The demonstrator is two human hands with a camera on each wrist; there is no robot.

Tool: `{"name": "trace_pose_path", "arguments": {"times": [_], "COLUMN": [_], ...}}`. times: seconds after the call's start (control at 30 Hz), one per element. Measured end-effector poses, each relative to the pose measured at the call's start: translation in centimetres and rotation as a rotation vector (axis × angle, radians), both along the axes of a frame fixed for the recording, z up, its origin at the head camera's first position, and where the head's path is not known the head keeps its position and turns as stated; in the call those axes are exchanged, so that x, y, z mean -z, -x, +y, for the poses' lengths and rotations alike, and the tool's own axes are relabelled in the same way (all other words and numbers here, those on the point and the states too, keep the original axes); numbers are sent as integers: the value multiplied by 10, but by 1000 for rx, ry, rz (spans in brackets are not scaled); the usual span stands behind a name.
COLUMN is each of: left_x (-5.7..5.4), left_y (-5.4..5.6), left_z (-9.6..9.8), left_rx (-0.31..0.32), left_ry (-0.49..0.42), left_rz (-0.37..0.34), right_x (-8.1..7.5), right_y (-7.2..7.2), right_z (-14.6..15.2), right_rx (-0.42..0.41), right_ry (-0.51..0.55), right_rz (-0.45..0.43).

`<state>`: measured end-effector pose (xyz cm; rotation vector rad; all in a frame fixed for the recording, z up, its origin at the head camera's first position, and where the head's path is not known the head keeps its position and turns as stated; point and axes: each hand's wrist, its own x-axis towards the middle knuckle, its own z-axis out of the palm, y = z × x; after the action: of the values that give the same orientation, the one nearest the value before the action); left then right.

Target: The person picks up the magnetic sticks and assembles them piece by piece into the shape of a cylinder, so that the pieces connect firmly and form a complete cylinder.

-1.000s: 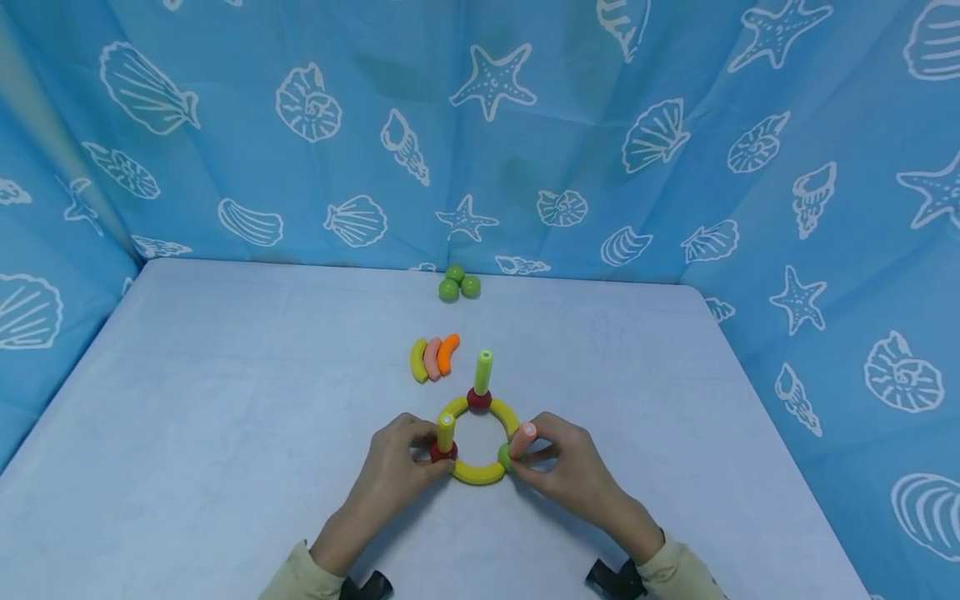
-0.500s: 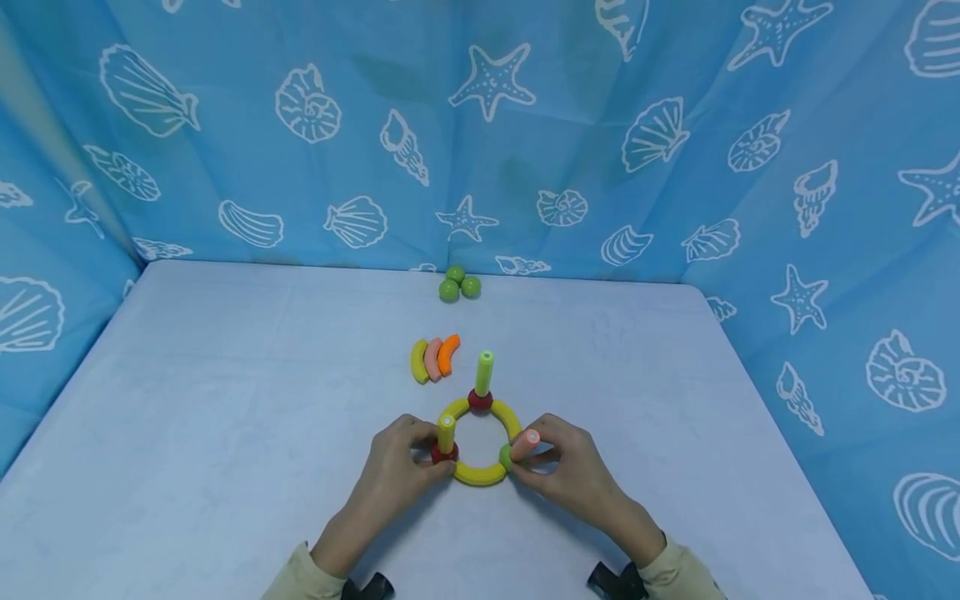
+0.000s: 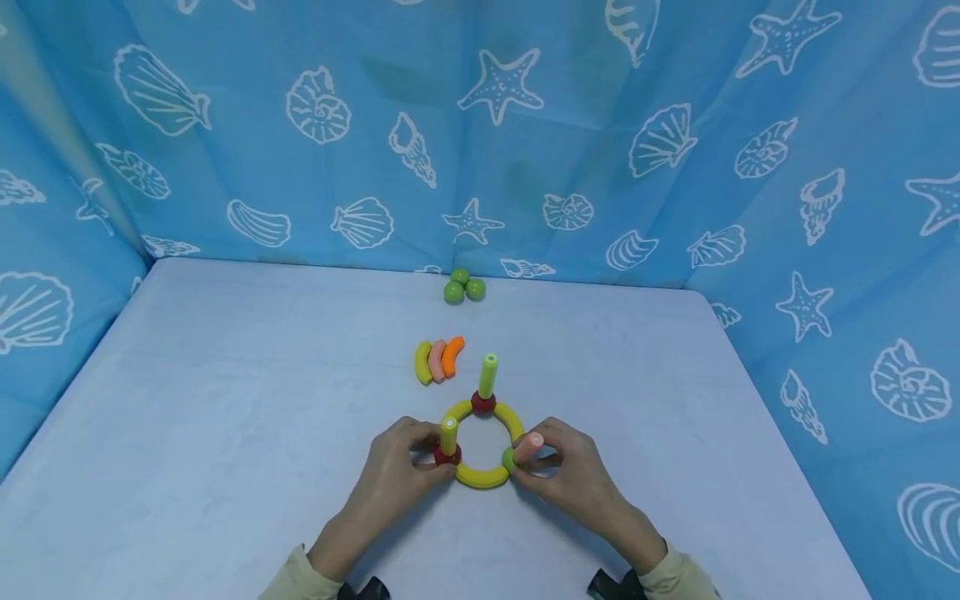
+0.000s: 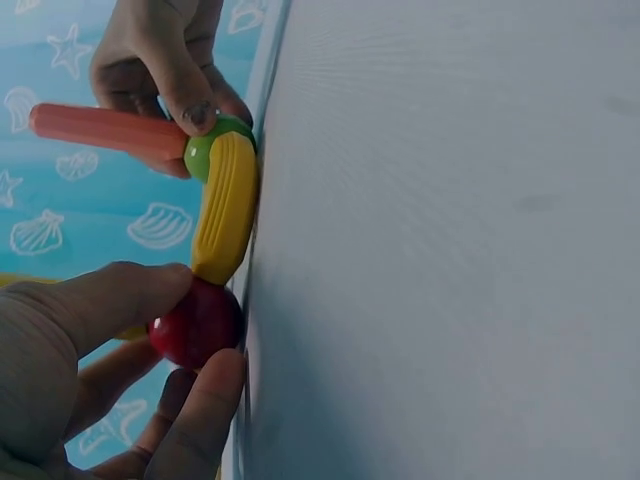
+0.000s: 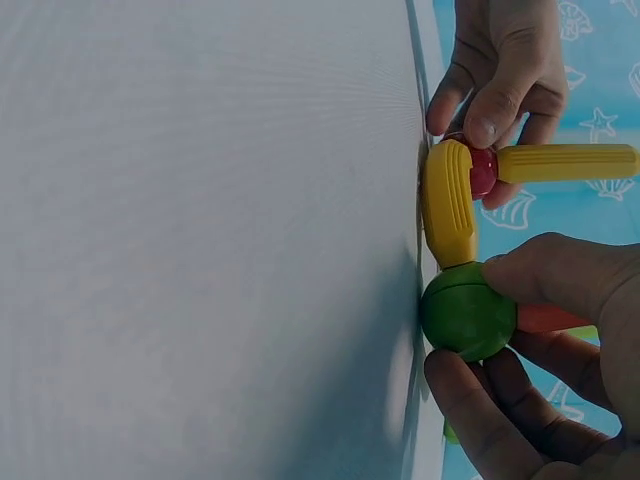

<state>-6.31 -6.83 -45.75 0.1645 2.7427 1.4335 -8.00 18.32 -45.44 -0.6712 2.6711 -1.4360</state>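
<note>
On the table, curved yellow rods (image 3: pixel 482 477) join two red balls and a green ball (image 5: pixel 468 312) into a ring. My left hand (image 3: pixel 401 462) pinches the left red ball (image 4: pixel 198 325) between thumb and fingers; a straight yellow rod (image 5: pixel 565 162) rises from it. Across the ring, my right hand (image 3: pixel 573 471) holds the green ball, which bears a straight salmon-pink rod (image 4: pixel 110 128) leaning to the right in the head view. Neither hand touches the back red ball (image 3: pixel 483 403), where a light green rod (image 3: pixel 488 377) stands upright.
Behind the ring lie three curved pieces side by side: a yellow one (image 3: pixel 423 363), a pink one (image 3: pixel 437 361) and an orange one (image 3: pixel 452 357). Three green balls (image 3: pixel 453 292) cluster near the table's back edge. A blue shell-print curtain (image 3: pixel 300 167) hangs behind and beside the white table (image 3: pixel 225 400).
The head view has shifted slightly. Both hands keep their hold on the same balls, and the ring stays in place.
</note>
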Motion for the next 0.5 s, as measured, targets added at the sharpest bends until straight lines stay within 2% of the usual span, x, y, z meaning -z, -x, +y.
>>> {"name": "trace_pose_path", "arguments": {"times": [0.3, 0.5], "left_x": [-5, -8], "left_y": [-6, -4], "left_z": [-15, -33], "left_rx": [-14, -54], "left_ry": [12, 35], "left_rz": [-4, 3], "right_x": [0, 0], "right_y": [-1, 0], "right_z": [-3, -2], "right_rx": [38, 53], "right_ry": [-23, -27], "right_rz": [-12, -15]}}
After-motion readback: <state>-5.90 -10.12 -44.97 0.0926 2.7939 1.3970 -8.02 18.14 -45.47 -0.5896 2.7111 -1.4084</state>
